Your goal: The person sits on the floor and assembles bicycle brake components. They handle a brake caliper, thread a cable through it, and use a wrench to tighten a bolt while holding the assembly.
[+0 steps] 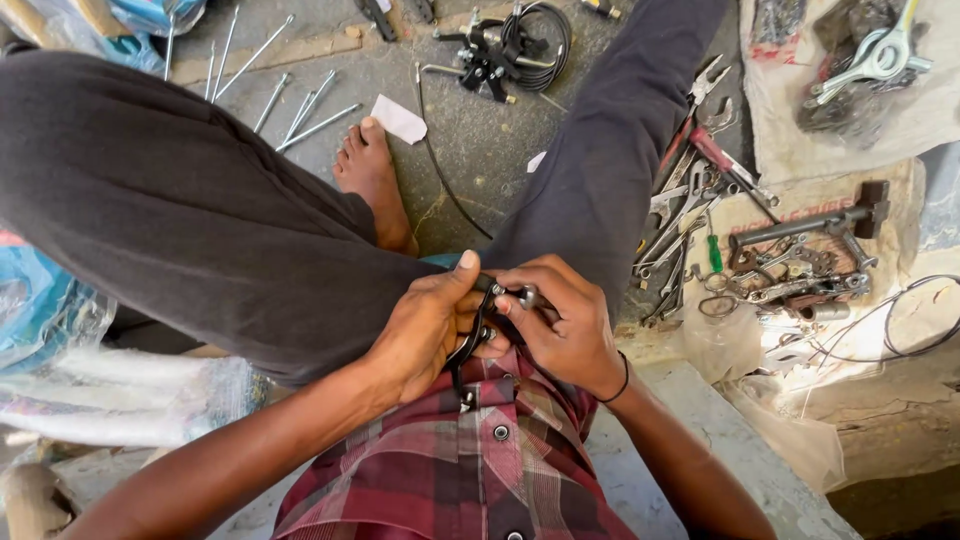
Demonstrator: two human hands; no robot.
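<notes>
Both hands meet over my lap, just above a red plaid shirt. My left hand [425,325] grips a small black metal brake part [468,345], its curved arm hanging down between the hands. My right hand [560,320] pinches the upper end of the same part, near a small round fitting [527,296]. A black band circles my right wrist. Most of the part is hidden by the fingers.
My dark-trousered legs spread over a concrete floor, one bare foot [372,180] ahead. Pliers, wrenches and spanners [700,210] lie on sacking at right. Black brake parts with cable [510,45] sit ahead, long metal rods [300,100] upper left, plastic-wrapped packages [110,385] at left.
</notes>
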